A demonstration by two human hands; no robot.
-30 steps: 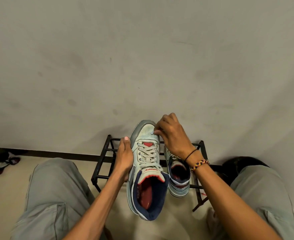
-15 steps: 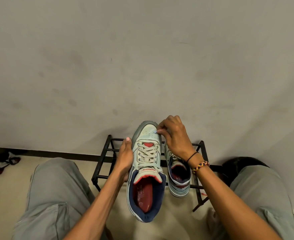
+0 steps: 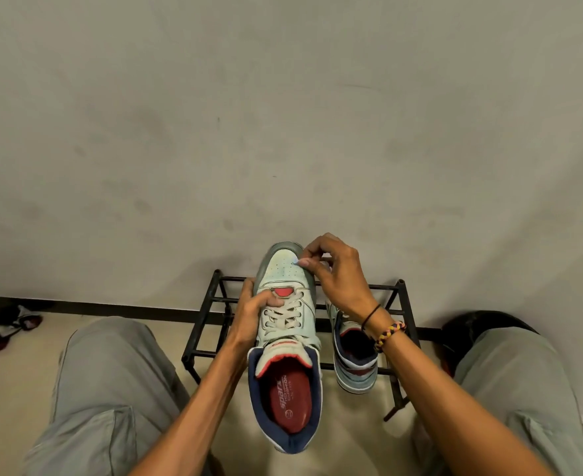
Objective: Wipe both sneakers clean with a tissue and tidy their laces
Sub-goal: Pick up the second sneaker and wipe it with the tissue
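Pale mint leather fills the middle of the view: a sneaker is held up off the floor, toe pointing away toward the wall, its navy collar and red insole facing the camera. The left hand grips it from its left side, fingers curled over the upper with the fingertips lying on the top of the laces by the red patch. The right hand is bunched at the toe, thumb and forefinger pinched together against the toe cap; there is a small pale bit at the fingertips that may be a tissue, but it is too small to say for certain. Two bands sit on that wrist, a thin black cord and a braided bracelet.

The second sneaker stands on the black metal shoe rack, just to the right of the held one, heel toward the camera. Its toe and laces are hidden behind the right wrist and forearm. The far side of the held sneaker is also out of sight, so how the left thumb lies cannot be told.

Knees in grey trousers frame both sides. Dark items on the floor at far left are cut by the edge and hard to make out; another dark shape by the right knee is likewise unclear.
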